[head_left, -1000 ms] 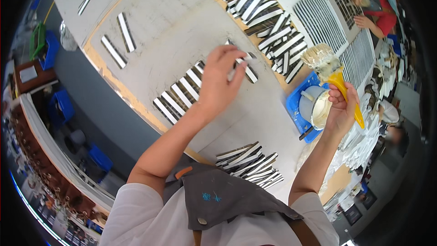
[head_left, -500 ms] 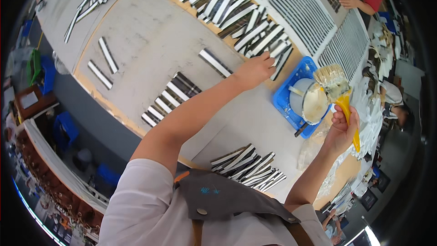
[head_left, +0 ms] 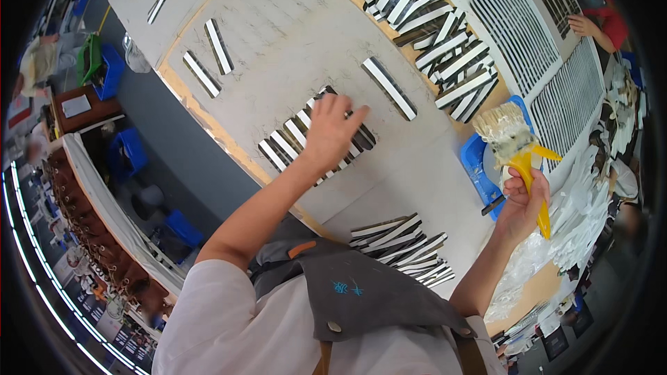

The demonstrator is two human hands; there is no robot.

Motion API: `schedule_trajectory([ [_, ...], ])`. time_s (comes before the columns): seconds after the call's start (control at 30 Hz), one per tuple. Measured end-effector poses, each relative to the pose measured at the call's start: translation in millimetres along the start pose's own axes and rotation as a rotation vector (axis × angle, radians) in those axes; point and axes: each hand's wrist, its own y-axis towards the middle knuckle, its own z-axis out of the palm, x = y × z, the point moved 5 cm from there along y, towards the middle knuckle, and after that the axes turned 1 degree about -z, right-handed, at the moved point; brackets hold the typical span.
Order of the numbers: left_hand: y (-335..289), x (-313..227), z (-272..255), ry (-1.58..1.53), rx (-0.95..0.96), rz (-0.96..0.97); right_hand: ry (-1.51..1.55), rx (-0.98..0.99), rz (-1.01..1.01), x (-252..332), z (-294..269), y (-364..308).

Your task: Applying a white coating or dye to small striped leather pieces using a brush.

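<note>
My left hand (head_left: 330,128) hovers over or rests on a row of black-and-white strips (head_left: 281,147), near the row's dark end. Its fingers are apart, slightly blurred, and hide part of the row; no strip shows in them. A wide brush (head_left: 501,128) with pale, paste-coated bristles is in my right hand (head_left: 524,201), its fingers wrapped round the yellow handle. Bristles up, the brush stands in front of a blue tray (head_left: 475,167) and covers much of it. One separate strip (head_left: 389,89) lies to the right of my left hand.
Many strips lie heaped along the table's far edge (head_left: 424,21), with a smaller pile (head_left: 410,246) near my apron. Two loose strips (head_left: 219,46) lie at the left. Slatted panels (head_left: 514,31) stand at the far right, beside another person's hand (head_left: 583,26). Crumpled clear plastic (head_left: 524,271) lies at the right.
My left hand has moved from the heap of strips back left to the row. The brush stays in my right hand, and the view has shifted so the table sits further right.
</note>
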Motion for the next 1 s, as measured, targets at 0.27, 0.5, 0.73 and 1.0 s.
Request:
schedule_trajectory([
  [0.27,-0.7,24.9,0.2,0.159,0.015,0.025,0.056,0.010,0.043,-0.6,15.6,-37.0],
  [0.5,13.7,24.3,8.6,0.206,0.008,-0.009,0.033,-0.024,0.064,1.7,19.4,-71.1],
  [0.73,-78.3,-12.3,-12.3,-0.097,0.032,-0.063,0.035,-0.017,0.120,-4.3,28.3,-101.1],
  [1.0,-122.1,-33.3,7.7,0.027,0.031,-0.164,0.048,0.149,0.141,-24.7,38.1,-101.9],
])
